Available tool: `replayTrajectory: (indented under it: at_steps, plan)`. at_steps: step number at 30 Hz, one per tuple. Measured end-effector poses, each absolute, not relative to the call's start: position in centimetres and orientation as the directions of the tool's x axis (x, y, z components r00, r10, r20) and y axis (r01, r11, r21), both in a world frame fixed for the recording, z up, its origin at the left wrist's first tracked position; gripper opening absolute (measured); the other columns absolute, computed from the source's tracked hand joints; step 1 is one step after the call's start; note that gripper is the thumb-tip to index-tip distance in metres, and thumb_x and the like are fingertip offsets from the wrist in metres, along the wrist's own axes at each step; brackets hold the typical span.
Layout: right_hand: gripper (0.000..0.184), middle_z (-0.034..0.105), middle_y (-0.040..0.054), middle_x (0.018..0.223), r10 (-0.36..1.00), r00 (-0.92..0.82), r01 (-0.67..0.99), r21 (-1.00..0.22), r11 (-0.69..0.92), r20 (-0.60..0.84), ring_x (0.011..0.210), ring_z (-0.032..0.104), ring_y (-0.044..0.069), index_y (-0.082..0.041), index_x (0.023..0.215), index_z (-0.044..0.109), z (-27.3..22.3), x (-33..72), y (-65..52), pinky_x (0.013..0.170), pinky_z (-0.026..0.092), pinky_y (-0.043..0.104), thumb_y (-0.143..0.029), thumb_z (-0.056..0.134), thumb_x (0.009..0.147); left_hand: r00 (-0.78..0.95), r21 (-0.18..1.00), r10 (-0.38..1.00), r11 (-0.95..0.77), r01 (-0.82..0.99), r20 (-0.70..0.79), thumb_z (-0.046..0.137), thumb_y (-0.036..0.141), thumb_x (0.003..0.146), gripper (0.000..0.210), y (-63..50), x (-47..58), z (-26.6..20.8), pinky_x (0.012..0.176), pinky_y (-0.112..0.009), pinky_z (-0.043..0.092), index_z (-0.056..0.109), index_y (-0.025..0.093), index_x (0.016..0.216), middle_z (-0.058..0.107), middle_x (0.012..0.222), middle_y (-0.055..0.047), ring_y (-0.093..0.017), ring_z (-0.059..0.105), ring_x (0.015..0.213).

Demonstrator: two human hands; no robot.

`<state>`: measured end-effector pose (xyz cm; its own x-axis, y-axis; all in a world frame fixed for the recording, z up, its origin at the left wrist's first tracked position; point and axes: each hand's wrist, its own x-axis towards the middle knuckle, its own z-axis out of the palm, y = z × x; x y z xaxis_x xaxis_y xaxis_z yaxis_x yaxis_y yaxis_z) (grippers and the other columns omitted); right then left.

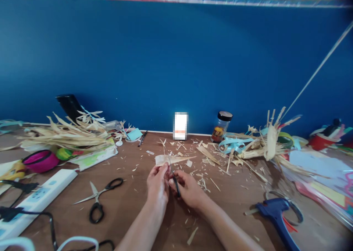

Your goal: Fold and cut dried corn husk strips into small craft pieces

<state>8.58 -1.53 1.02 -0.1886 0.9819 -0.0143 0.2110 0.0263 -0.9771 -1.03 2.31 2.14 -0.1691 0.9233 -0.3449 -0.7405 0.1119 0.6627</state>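
Note:
My left hand (159, 180) is closed in a pinch over the middle of the table. A thin pale strip of dried corn husk (163, 145) with splayed ends rises from its fingertips. Close beside it, my right hand (188, 187) grips a small pair of scissors (176, 186) by the black handle. The blade points up and away, near the left fingertips; whether it touches the strip I cannot tell. Beyond the hands lies a flat, tapering husk piece (176, 159) on the brown table. A second, larger pair of scissors (96, 196) rests spread apart to the left.
Husk scraps (202, 183) litter the table. At left are a white power strip (38, 197) with cables and a husk heap (74, 137). To the right lie a blue glue gun (275, 208), a jar (220, 128) and a husk bundle (271, 144). A blue partition (176, 60) stands behind.

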Motion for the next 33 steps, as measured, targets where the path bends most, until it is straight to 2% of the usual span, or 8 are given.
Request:
replayTrajectory:
  at_steps: [13,17,33]
  plan:
    - [0.025,0.05,-0.005,0.06,0.98,-0.191,0.019,-0.998,-0.051,-0.054,0.049,0.047,0.008,-0.02,0.087,0.05,1.24,7.86,-1.44,0.041,0.039,0.017,-0.044,0.051,0.079,-0.139,0.658,0.926,0.138,-0.74,-0.351,0.078,0.018,0.044,0.031,1.97,-0.84,1.96,0.035,-0.015,0.038,0.053,0.014,0.062,0.056,0.049,0.004,-0.007,0.052,0.041]
    - [0.024,0.048,-0.0056,0.058,0.984,-0.173,0.024,-0.999,-0.029,-0.033,0.047,0.046,0.008,-0.02,0.08,0.048,1.2,7.81,-1.46,0.04,0.039,0.017,-0.043,0.05,0.079,-0.153,0.654,0.922,0.128,-0.746,-0.356,0.078,0.015,0.044,0.032,1.98,-0.76,1.85,0.037,-0.015,0.04,0.053,0.014,0.063,0.057,0.05,0.004,-0.007,0.053,0.043]
    - [0.021,0.047,-0.0057,0.058,0.989,-0.145,0.039,-0.999,-0.03,-0.036,0.045,0.043,0.007,-0.02,0.079,0.047,1.33,7.59,-1.58,0.038,0.041,0.017,-0.04,0.051,0.079,-0.134,0.648,0.925,0.141,-0.748,-0.356,0.077,0.013,0.047,0.03,1.92,-0.7,1.87,0.036,-0.016,0.041,0.053,0.014,0.066,0.058,0.051,0.003,-0.008,0.054,0.041]
